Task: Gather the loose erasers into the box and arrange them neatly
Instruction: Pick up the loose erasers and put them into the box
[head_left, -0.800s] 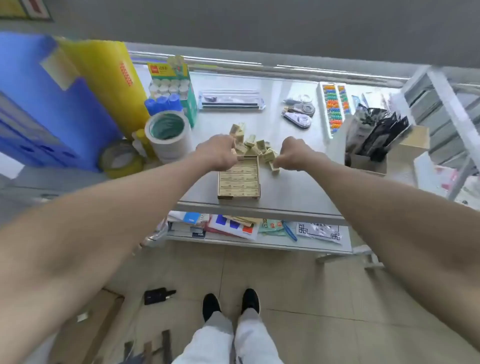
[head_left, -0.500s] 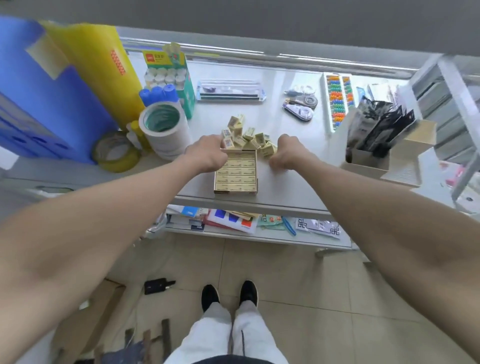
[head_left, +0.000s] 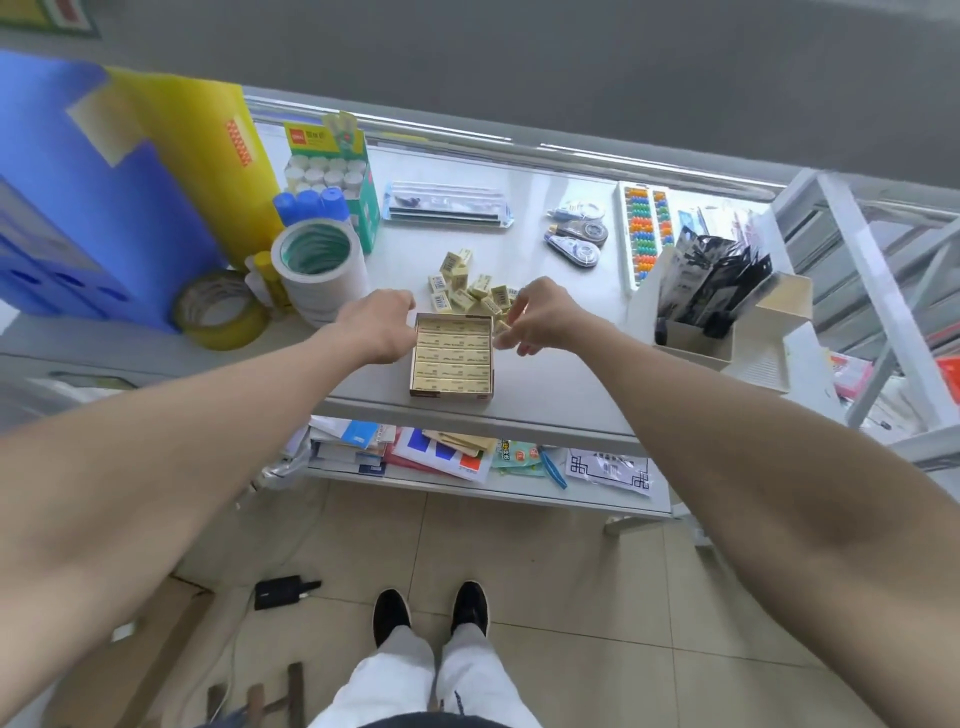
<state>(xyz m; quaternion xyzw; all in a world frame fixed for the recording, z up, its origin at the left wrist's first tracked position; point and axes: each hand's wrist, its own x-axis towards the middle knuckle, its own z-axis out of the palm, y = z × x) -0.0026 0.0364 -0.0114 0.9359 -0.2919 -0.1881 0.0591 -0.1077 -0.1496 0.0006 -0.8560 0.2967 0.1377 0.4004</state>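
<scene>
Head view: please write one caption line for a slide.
Left hand touches the eraser box; right hand pinches an eraser near the loose pile.

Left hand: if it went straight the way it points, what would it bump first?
Probably the loose erasers piled just beyond the left hand, behind the box. Height above the table is hard to judge.

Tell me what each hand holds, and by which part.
Right hand pinches one eraser, seemingly by its end. Left hand touches the box at its far-left corner; grip unclear.
</scene>
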